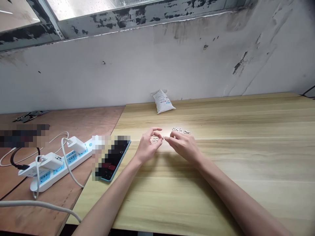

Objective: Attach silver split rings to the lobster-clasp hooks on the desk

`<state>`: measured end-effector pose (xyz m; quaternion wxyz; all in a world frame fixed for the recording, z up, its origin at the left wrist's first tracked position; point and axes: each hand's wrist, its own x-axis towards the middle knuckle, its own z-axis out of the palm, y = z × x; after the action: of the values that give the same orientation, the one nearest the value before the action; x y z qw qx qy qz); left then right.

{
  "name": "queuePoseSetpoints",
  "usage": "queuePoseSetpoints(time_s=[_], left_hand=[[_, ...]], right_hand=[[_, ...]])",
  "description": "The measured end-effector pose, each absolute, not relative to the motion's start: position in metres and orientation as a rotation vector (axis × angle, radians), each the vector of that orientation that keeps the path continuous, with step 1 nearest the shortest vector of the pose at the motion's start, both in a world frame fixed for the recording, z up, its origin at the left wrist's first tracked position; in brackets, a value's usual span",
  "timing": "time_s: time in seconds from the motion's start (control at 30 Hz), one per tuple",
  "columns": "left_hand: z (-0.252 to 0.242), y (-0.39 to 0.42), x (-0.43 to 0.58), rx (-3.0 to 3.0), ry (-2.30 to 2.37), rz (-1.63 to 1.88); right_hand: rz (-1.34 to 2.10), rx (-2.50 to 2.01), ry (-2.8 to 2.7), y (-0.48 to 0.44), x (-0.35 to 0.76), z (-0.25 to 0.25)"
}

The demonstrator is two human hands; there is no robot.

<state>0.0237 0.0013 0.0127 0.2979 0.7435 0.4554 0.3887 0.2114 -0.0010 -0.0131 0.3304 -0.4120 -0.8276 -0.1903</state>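
Silver-looking metal — one small piece (163, 138) of it sits between the fingertips of the left hand (147, 146) and the right hand (184, 143), over the bench (221, 164). The left hand has its thumb and first finger curled into a ring, and the tips seem to pinch the piece. The right hand comes to it from the 3 o'clock side with its fingers bunched, and it seems to pinch the piece too, but that spot is tiny

More small metal things lie close by. Some loose bits (155, 139) are at 9 o'clock from the held piece, partly hidden by the left fingers. A bunch of clips (177, 129) is at 2 o'clock, just past the right hand, with one long clip (187, 132) beside it. So the work looks part way — one piece is in hand and many lie around it. Which ones are done and which are left, I can't tell, because they are too small

A white packet (163, 102) rests at 12 o'clock, near the wall (137, 72), and no hand touches it. A phone (114, 160) lies at 8 o'clock, apart from the metal bits
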Motion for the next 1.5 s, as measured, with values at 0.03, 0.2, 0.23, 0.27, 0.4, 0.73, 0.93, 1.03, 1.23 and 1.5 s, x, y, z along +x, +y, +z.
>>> queuePoseSetpoints(time_s=[0.03,0.2,0.23,0.27,0.4,0.73,0.93,1.03,1.23,1.5], left_hand=[[0.014,0.002,0.023,1.899,1.190,0.996],[0.014,0.004,0.022,1.710,1.133,0.915],[0.013,0.005,0.021,1.713,1.135,0.922],[0.013,0.005,0.021,1.725,1.136,0.934],[0.011,0.004,0.023,1.844,1.128,1.000],[0.009,-0.003,0.030,1.881,1.109,1.043],[0.009,-0.002,0.029,1.794,1.099,1.035],[0.008,-0.002,0.030,1.790,1.095,1.036],[0.009,-0.001,0.029,1.842,1.112,1.070],[0.007,0.004,0.023,1.938,1.263,1.141]], right_hand=[[-0.524,-1.089,-2.158,-0.001,0.214,-0.011],[-0.404,-1.121,-2.038,-0.001,0.223,-0.008],[-0.338,-1.121,-2.009,-0.001,0.223,-0.009],[-0.267,-1.122,-1.984,-0.001,0.223,-0.010],[0.013,-1.143,-1.919,-0.002,0.217,-0.014],[0.439,-1.175,-1.764,-0.007,0.203,-0.014],[0.414,-1.164,-1.780,-0.007,0.203,-0.015],[0.404,-1.152,-1.789,-0.007,0.203,-0.015],[0.380,-1.103,-1.786,-0.008,0.202,-0.015],[0.542,-1.022,-1.846,-0.013,0.203,-0.006]])
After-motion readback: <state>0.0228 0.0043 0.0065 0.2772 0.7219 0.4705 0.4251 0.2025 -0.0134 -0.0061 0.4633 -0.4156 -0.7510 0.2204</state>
